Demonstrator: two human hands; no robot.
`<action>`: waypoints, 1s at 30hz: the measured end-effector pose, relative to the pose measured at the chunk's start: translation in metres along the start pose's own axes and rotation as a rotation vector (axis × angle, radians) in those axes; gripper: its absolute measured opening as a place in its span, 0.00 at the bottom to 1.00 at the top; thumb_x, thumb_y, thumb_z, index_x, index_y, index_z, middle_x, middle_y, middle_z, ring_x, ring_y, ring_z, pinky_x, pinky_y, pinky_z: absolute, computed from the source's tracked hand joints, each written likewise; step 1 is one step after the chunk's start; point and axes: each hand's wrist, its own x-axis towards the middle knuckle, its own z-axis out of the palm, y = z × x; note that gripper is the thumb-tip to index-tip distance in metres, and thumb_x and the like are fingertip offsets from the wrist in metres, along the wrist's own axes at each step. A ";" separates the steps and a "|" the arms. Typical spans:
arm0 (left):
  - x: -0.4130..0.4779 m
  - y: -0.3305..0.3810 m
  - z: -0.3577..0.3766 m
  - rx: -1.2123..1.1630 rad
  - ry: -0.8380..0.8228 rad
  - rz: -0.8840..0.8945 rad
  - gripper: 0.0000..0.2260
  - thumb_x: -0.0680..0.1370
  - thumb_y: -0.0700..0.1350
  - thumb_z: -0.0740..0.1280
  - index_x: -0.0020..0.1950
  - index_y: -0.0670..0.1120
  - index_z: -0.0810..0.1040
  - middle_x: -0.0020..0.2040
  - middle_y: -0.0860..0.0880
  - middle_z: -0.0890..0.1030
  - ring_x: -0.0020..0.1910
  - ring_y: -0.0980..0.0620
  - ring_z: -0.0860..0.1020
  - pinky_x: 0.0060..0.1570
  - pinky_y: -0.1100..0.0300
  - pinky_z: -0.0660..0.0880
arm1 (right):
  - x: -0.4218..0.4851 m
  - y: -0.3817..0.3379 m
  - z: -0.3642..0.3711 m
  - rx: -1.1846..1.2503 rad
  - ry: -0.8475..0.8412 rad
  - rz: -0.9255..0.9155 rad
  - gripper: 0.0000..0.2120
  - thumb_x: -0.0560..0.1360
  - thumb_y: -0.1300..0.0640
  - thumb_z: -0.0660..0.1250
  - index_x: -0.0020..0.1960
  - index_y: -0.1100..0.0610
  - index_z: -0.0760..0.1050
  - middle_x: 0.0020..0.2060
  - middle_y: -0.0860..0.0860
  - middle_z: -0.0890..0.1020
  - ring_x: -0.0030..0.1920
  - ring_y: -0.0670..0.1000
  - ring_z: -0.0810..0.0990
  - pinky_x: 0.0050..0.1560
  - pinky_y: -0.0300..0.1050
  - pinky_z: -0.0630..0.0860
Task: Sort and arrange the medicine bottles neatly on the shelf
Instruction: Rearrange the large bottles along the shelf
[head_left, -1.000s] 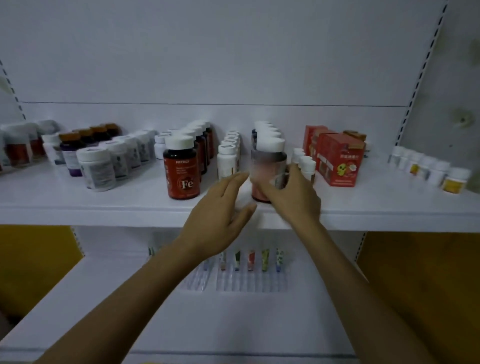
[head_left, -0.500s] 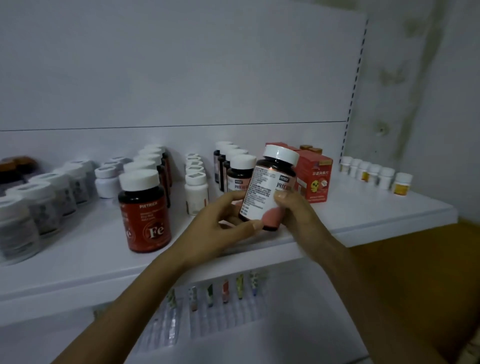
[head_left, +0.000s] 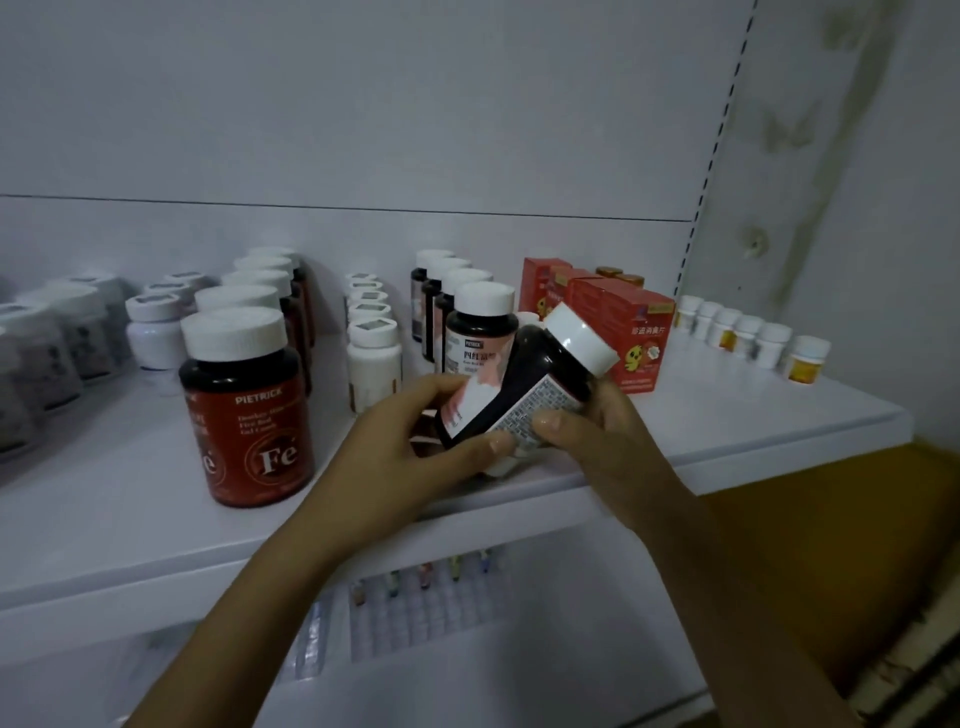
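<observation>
Guessing it was mostly sorted: neat rows stood behind, while left hand and right hand both gripped one tilted, unplaced bottle.

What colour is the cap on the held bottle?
White cap on the dark bottle; head view shows it.

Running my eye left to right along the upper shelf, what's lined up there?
Grey-labelled jars, squat white bottles, red Fe bottles, tall white bottles, dark pink-labelled bottles, red boxes, small yellow-labelled bottles. The held bottle overlaps; skipped.
</observation>
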 end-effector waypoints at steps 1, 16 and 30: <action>-0.001 0.000 0.000 0.018 0.035 -0.002 0.24 0.65 0.59 0.72 0.59 0.55 0.76 0.52 0.57 0.82 0.51 0.56 0.81 0.50 0.52 0.80 | 0.000 0.000 0.000 -0.006 0.019 -0.006 0.27 0.65 0.56 0.70 0.63 0.52 0.69 0.53 0.46 0.84 0.56 0.49 0.81 0.49 0.41 0.79; -0.006 0.015 0.001 -0.088 0.036 -0.041 0.14 0.76 0.50 0.64 0.58 0.46 0.77 0.53 0.50 0.83 0.53 0.49 0.81 0.50 0.56 0.78 | -0.002 0.002 -0.002 -0.024 -0.065 -0.040 0.28 0.65 0.55 0.70 0.63 0.52 0.68 0.52 0.44 0.83 0.55 0.47 0.81 0.49 0.39 0.78; -0.003 0.009 -0.001 -0.167 0.092 0.110 0.16 0.78 0.46 0.65 0.66 0.46 0.75 0.59 0.52 0.81 0.58 0.54 0.79 0.56 0.56 0.76 | -0.003 -0.001 0.017 -0.289 0.128 -0.044 0.34 0.60 0.55 0.80 0.61 0.45 0.68 0.51 0.37 0.82 0.53 0.44 0.82 0.46 0.39 0.79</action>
